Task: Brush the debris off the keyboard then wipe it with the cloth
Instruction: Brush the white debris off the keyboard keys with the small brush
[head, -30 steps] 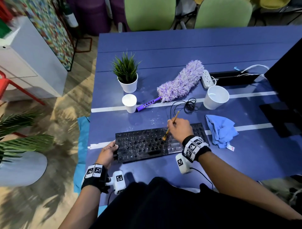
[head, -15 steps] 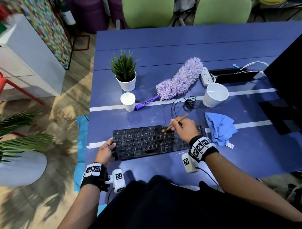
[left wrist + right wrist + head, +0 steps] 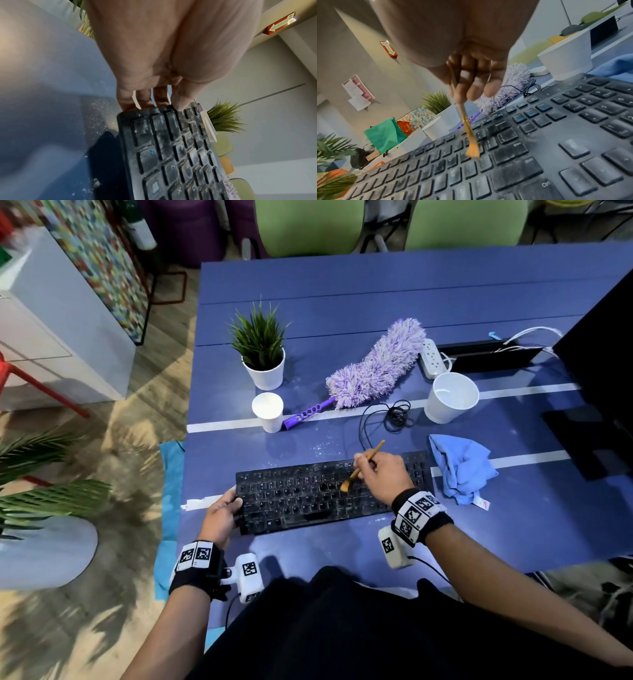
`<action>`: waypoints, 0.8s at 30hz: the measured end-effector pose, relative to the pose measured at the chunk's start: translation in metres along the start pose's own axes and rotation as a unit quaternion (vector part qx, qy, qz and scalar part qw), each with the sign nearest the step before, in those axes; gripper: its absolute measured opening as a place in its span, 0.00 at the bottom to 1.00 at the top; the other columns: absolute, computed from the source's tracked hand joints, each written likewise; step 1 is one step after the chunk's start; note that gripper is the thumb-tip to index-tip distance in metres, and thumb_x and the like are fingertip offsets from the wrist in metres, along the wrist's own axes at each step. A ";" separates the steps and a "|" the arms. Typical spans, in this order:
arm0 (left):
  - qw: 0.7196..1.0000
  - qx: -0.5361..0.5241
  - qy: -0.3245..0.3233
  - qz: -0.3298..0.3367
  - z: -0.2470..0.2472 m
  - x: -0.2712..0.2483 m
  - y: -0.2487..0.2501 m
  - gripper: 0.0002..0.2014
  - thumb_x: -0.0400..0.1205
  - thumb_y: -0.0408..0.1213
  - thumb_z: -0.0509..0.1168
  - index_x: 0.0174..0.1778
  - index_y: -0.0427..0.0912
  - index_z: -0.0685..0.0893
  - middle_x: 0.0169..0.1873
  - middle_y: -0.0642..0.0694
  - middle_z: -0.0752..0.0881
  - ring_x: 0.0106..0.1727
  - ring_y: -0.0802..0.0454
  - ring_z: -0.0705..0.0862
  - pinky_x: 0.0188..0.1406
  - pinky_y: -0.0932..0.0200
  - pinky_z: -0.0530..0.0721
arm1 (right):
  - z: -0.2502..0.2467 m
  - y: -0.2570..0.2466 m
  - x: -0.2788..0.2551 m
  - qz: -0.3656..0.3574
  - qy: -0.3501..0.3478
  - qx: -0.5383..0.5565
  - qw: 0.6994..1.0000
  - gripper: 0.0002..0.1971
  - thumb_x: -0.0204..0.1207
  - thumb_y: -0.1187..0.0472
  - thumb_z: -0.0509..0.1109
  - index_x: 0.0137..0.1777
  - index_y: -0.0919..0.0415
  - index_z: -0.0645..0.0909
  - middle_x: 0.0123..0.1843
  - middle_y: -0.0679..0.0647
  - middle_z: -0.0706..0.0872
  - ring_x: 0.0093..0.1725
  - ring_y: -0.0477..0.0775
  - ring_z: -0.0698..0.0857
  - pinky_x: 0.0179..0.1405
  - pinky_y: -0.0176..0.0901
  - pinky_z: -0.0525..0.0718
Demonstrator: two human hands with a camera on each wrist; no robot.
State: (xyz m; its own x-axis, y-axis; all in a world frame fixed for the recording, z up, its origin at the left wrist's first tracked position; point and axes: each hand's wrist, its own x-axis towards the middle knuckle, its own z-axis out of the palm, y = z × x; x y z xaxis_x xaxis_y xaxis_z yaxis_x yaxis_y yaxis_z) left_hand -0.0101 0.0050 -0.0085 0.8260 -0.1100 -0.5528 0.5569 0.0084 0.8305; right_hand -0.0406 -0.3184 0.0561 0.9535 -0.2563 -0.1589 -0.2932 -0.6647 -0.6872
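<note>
A dusty black keyboard (image 3: 308, 498) lies on the blue table (image 3: 342, 302), white debris across its keys (image 3: 171, 155) (image 3: 522, 155). My left hand (image 3: 222, 508) grips the keyboard's left end, thumb on top and fingers (image 3: 145, 100) curled under the edge. In my right hand (image 3: 380, 474) I pinch a thin wooden brush (image 3: 363, 465); its orange bristles (image 3: 472, 150) touch the keys right of the middle. A crumpled blue cloth (image 3: 460, 467) lies just right of the keyboard.
Behind the keyboard are a purple duster (image 3: 373, 368), a coiled black cable (image 3: 394, 414), a small white cup (image 3: 269, 410), a potted plant (image 3: 262, 350) and a larger white cup (image 3: 448, 397). A power strip (image 3: 432, 357) and dark monitor (image 3: 603, 354) stand at right.
My right hand has swung the brush tip back down from the keyboard's top row onto the middle rows. The left hand has kept its hold on the left end.
</note>
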 end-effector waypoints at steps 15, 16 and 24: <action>1.000 -0.010 0.009 0.002 0.003 -0.004 0.000 0.19 0.88 0.24 0.50 0.66 0.45 0.81 0.43 0.52 0.91 0.44 0.53 0.86 0.39 0.59 0.84 | 0.009 -0.017 0.001 -0.051 -0.027 0.014 0.998 0.15 0.84 0.50 0.63 0.41 0.52 0.88 0.33 0.47 0.90 0.28 0.38 0.83 0.37 0.34 0.81; 1.000 -0.011 0.012 0.001 0.002 -0.004 0.000 0.19 0.88 0.24 0.50 0.67 0.44 0.81 0.43 0.52 0.91 0.43 0.53 0.86 0.39 0.59 0.84 | 0.009 -0.018 0.001 -0.046 -0.038 0.024 0.998 0.15 0.83 0.51 0.64 0.40 0.52 0.88 0.33 0.47 0.90 0.28 0.36 0.83 0.37 0.32 0.80; 1.000 -0.007 0.008 -0.006 0.000 -0.002 -0.002 0.20 0.88 0.24 0.51 0.71 0.41 0.79 0.49 0.46 0.88 0.45 0.53 0.85 0.36 0.63 0.84 | 0.004 -0.017 -0.002 -0.033 -0.050 -0.118 0.991 0.21 0.82 0.45 0.60 0.38 0.58 0.86 0.33 0.55 0.89 0.34 0.57 0.87 0.39 0.49 0.87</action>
State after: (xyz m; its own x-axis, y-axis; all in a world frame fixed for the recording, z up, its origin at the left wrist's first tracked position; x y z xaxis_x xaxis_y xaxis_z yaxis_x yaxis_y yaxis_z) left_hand -0.0130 0.0056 -0.0087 0.8208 -0.0937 -0.5635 0.5674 0.0204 0.8232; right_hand -0.0368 -0.3038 0.0649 0.9700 -0.1426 -0.1968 -0.2260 -0.8269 -0.5150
